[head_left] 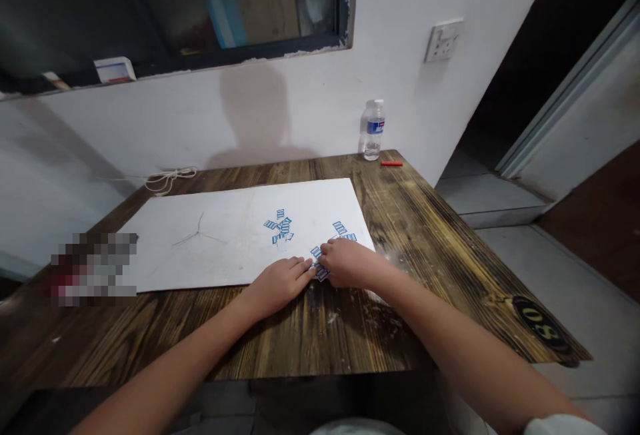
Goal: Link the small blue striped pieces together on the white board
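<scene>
Blue-edged pieces (340,228) are gathered on a white board (240,262) at the left hand (283,285) and right hand (346,263); neither grip can be made out. Another cluster (285,224) is laid mid-board; the branched drawing (199,232) is left uncovered.

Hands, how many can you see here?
2: the left hand at the near edge of the white board, the right hand beside it, over some blue-marked pieces. The pixelated patch could hide more.
</scene>
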{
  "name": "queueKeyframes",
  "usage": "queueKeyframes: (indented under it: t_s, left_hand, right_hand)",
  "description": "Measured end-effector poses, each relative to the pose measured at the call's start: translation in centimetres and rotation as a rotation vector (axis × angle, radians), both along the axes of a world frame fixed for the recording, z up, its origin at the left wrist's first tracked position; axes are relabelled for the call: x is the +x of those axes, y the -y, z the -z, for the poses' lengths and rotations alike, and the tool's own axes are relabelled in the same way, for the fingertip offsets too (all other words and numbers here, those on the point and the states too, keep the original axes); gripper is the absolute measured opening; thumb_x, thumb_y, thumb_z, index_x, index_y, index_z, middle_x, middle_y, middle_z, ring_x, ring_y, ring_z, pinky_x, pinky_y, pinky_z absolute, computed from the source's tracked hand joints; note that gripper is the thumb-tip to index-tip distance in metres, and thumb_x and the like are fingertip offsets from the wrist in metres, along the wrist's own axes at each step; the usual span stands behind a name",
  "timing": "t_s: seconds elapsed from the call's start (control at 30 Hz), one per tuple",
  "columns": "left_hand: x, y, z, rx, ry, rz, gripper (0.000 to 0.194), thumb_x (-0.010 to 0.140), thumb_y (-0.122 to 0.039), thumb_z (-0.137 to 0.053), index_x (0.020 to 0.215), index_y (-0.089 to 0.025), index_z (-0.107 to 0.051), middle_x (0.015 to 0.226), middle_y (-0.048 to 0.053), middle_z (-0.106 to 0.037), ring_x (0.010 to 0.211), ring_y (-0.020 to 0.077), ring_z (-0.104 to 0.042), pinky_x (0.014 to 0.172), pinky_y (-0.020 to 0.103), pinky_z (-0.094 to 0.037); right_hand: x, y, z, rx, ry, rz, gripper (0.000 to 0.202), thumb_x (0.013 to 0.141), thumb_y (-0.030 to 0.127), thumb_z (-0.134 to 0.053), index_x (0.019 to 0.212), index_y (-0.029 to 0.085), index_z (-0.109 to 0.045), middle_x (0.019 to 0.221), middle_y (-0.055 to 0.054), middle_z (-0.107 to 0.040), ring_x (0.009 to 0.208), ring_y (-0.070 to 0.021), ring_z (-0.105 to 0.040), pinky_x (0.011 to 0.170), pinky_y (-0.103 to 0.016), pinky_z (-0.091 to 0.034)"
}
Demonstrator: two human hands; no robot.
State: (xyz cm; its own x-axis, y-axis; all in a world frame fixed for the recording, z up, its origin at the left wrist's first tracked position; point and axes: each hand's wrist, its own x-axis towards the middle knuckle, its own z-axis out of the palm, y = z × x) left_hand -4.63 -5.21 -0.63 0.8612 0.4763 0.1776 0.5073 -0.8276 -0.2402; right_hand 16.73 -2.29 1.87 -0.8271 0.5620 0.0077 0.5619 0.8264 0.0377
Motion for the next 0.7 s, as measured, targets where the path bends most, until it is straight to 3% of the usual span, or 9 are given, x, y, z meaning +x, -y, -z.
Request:
queueKeyframes:
  t_s: [0.3, 0.53, 0.7]
  left_hand:
    - [-0.4, 0.5, -0.2, -0.003, 0.089, 0.030, 0.024, 0.091, -0.014, -0.040, 0.107, -0.015, -0.058, 0.088, 0.010, -0.063, 0.079, 0.0187, -0.058, 0.067, 0.034, -0.051]
    - [-1.1, 0.5, -1.3, -0.269, 0.323, -0.060, 0.023, 0.092, -0.018, -0.040, 0.098, -0.020, -0.062, 0.084, 0.005, -0.063, 0.081, 0.0163, -0.058, 0.070, 0.031, -0.049]
    - [-1.1, -1.7, -3.1, -0.424, 0.535, -0.195, 0.016, 0.086, -0.019, -0.050, 0.093, -0.020, -0.065, 0.088, 0.004, -0.067, 0.083, 0.0156, -0.061, 0.075, 0.030, -0.048]
  right_hand:
    - [-1.0, 1.0, 0.3, 0.078, -0.008, -0.016, 0.015, 0.080, 0.018, -0.053, 0.087, 0.014, -0.066, 0.090, -0.012, -0.063, 0.082, -0.0220, -0.058, 0.070, -0.032, -0.042]
    - [-1.1, 0.7, 0.3, 0.084, -0.040, -0.029, 0.017, 0.081, 0.023, -0.054, 0.086, 0.014, -0.067, 0.087, -0.010, -0.064, 0.079, -0.0225, -0.059, 0.068, -0.033, -0.041]
    - [-0.8, 0.5, 0.1, 0.091, -0.043, -0.068, 0.019, 0.081, 0.024, -0.053, 0.088, 0.013, -0.067, 0.086, -0.010, -0.064, 0.079, -0.0231, -0.059, 0.067, -0.034, -0.041]
